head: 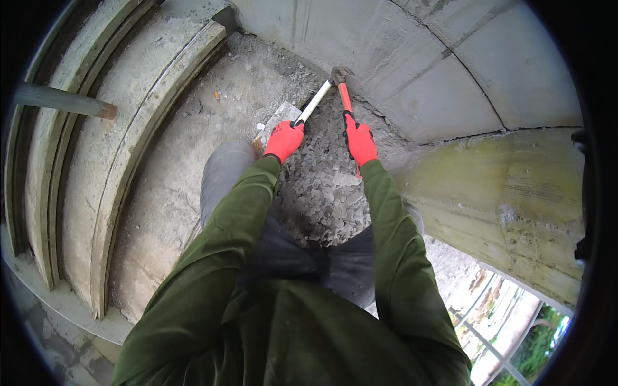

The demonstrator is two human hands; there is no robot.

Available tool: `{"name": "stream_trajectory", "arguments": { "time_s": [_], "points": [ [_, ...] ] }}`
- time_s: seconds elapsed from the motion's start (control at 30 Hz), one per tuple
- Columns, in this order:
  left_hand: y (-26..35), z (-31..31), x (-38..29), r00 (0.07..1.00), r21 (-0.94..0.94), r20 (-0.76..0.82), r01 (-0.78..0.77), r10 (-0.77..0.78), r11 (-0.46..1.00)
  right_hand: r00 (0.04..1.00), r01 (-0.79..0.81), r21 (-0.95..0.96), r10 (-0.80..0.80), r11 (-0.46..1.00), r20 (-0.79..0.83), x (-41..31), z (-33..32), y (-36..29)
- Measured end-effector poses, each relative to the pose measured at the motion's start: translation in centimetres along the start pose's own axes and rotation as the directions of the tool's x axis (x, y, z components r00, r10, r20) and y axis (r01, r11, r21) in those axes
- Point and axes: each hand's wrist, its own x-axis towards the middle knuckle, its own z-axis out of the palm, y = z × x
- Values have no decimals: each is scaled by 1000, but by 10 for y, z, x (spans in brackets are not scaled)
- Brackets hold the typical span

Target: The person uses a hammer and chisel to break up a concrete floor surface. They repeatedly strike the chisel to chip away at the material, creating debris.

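My left hand [285,140], in a red and black work glove, grips a tool by its white handle [316,101], which slants up to the right. In the same kind of glove, my right hand [359,140] is closed round the red handle [344,96] of a hammer. Both handles converge at a dark metal head [341,74] close to the foot of the concrete wall [410,62]. Which metal part belongs to which handle I cannot tell. Broken concrete rubble [318,188] lies under and between my hands.
Curved concrete steps [130,135] rise at the left, crossed by a round pole [67,100]. An orange stub [217,95] lies on the dusty floor. A yellowish panel [487,193] stands close on my right. Beyond it are metal bars [497,352] and greenery.
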Motion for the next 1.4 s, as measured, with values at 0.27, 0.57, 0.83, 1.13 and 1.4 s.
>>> {"name": "stream_trajectory", "arguments": {
  "time_s": [0.27, 0.57, 0.83, 1.13, 1.4],
  "points": [
    [-6, -7, -1, 999, 4, -39, 12, -12, 1000, 944, 330, 514, -285, 792, -167, -48, -40, -90],
    [-15, 5, 16, 996, 66, -84, -24, 29, 998, 995, 72, 110, -64, 991, -75, 24, 5, 11],
    [-10, -8, 7, 999, 11, 5, 48, -48, 999, 860, 509, 582, -413, 635, -301, -49, -49, -103],
    [-13, -2, 8, 998, 68, -31, 60, -58, 996, 998, -28, 175, 20, 984, 52, -14, -13, -37],
    [-7, -8, 5, 998, 7, 21, 65, -65, 998, 879, 466, 379, -369, 800, -302, -24, -14, -58]
  ]
}}
